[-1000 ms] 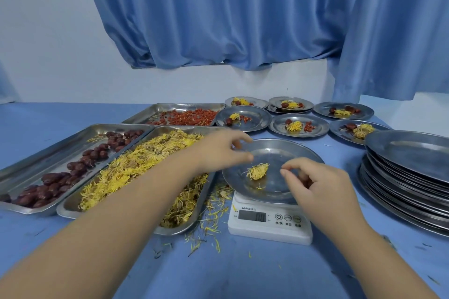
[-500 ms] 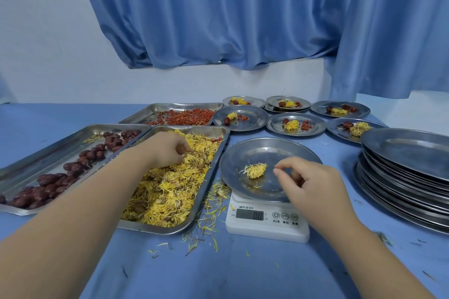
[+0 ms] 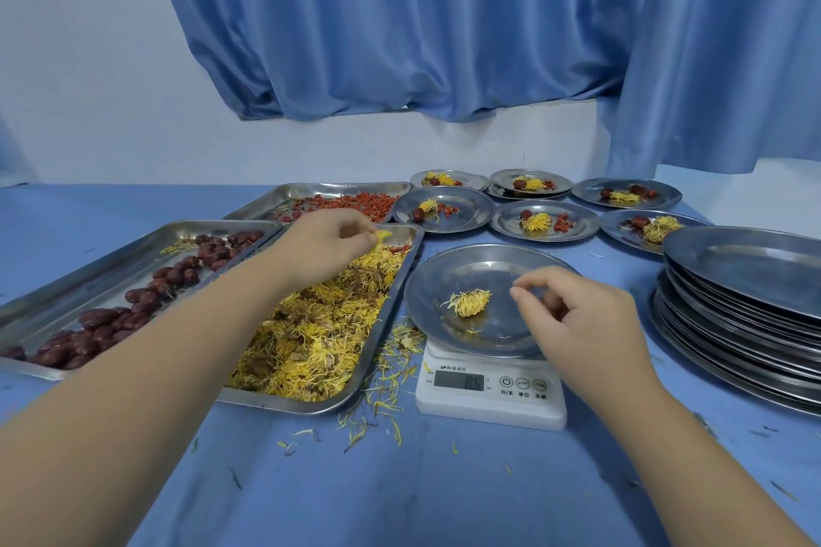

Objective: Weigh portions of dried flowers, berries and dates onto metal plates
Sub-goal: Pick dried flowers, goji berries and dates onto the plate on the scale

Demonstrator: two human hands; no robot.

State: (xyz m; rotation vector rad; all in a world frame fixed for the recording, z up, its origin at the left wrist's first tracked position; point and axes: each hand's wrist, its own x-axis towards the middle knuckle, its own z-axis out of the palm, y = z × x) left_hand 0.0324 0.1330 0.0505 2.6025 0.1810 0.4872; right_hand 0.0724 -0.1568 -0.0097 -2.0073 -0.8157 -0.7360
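Chrysanthemum clump (image 3: 470, 303) sits alone in the plate (image 3: 444, 280) on the digital scale (image 3: 488, 395), so the flower portion looks underway. The left hand (image 3: 326, 246), at ten o'clock, pinches petals over the flower tray (image 3: 386, 324); its likely next move is to carry them to the plate. The right hand (image 3: 577, 320) hovers at three o'clock, grip loosely curled, apparently holding nothing. The display seems to read 0.5; button labels include 开/关.

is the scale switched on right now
On. The scale display shows lit digits beneath the plate; the exact reading is too blurred to tell.
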